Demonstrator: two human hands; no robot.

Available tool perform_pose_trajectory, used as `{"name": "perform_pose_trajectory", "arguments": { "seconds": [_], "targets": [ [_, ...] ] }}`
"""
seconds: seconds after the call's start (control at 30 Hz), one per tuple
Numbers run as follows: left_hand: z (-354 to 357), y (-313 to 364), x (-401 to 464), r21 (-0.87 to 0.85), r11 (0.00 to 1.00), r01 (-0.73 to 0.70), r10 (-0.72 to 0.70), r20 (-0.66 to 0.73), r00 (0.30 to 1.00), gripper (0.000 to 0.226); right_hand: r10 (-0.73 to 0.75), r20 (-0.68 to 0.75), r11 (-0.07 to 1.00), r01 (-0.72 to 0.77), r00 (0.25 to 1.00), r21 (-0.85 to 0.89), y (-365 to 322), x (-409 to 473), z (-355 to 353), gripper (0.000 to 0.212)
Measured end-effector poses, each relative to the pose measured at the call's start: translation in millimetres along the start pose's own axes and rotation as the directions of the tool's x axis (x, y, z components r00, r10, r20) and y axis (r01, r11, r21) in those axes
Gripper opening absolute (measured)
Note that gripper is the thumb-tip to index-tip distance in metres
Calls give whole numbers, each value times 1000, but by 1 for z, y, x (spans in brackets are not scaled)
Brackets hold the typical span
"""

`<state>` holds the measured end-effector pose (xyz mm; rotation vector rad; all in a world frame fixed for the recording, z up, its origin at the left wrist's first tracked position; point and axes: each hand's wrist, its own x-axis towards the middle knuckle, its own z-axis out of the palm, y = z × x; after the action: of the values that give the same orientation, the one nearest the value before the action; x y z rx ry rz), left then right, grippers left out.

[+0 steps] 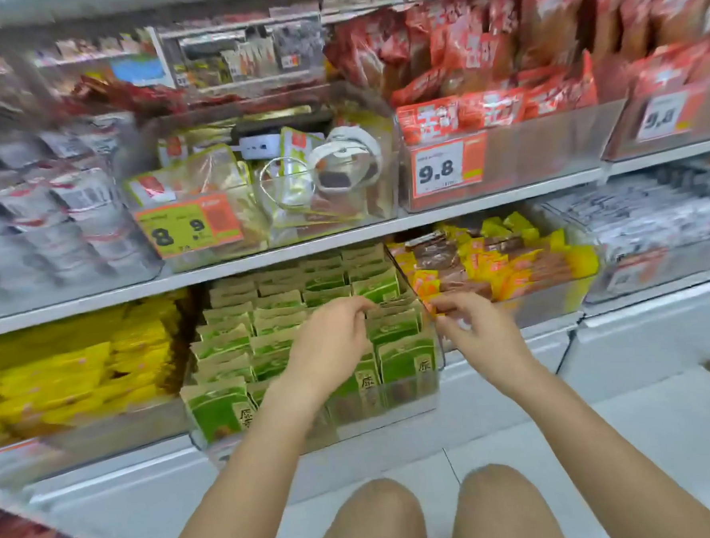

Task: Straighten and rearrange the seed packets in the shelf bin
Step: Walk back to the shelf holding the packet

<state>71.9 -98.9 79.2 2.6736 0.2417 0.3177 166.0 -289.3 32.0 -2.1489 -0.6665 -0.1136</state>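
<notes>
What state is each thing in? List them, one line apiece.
green seed packets: standing upright in rows, front ones leaning.
clear shelf bin: full, pulled forward on the shelf.
left hand: fingers curled, pinching a packet top in the right-hand row.
right hand: fingers curled at the bin's right edge; what it holds cannot be told.

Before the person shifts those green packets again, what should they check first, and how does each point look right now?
1. Left hand on green packets: ok, fingertips at a packet top.
2. Right hand free: cannot tell, fingers curled at the bin corner.
3. Packets upright: not ok, front left packet leans.
4. Rows aligned: not ok, uneven.
5. Bin seated on shelf: cannot tell.
</notes>
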Motion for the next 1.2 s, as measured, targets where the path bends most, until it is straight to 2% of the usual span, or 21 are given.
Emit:
{"name": "perform_pose_trajectory", "arguments": {
  "seconds": [0.2,0.33,0.47,0.57,0.63,0.77,0.87,0.93,1.0,1.07,1.13,1.2],
  "targets": [
    [-7,-5,12,-14,995,103,-103,-54,993,29,67,-63,993,-60,996,104,-13,-14,-17,20],
    [-5,-12,52,43,997,60,-59,-41,997,31,114,-91,981,-97,989,168,-9,10,-8,19],
    [10,-25,90,97,994,41,-44,29,999,32,139,-92,977,-121,986,176,0,45,12,16],
    [25,-32,106,224,975,1,-25,106,994,33,136,-120,975,-111,983,190,6,67,25,15],
    [31,-34,109,289,957,-7,-24,105,994,29,148,-124,967,-117,981,225,10,78,29,15],
    [26,-24,98,244,969,-31,42,-43,998,23,175,-150,919,-107,973,380,15,81,29,13],
    [11,-8,82,194,977,-88,129,-206,970,21,135,-152,865,-42,979,500,14,70,23,15],
    [-2,2,74,143,973,-180,220,-350,910,17,99,-112,849,-25,989,529,14,66,18,30],
    [-14,14,70,100,952,-290,301,-487,820,14,44,-91,850,10,995,527,10,64,12,49],
    [-21,28,68,34,921,-388,337,-570,750,11,-15,-76,846,53,997,531,2,63,4,58],
    [-27,46,66,-76,876,-476,331,-624,708,9,-62,-78,824,95,995,559,-9,59,-7,48],
    [-27,62,66,-258,810,-527,266,-638,722,7,-80,-115,793,133,990,594,-15,54,-20,31]
  ]
}}
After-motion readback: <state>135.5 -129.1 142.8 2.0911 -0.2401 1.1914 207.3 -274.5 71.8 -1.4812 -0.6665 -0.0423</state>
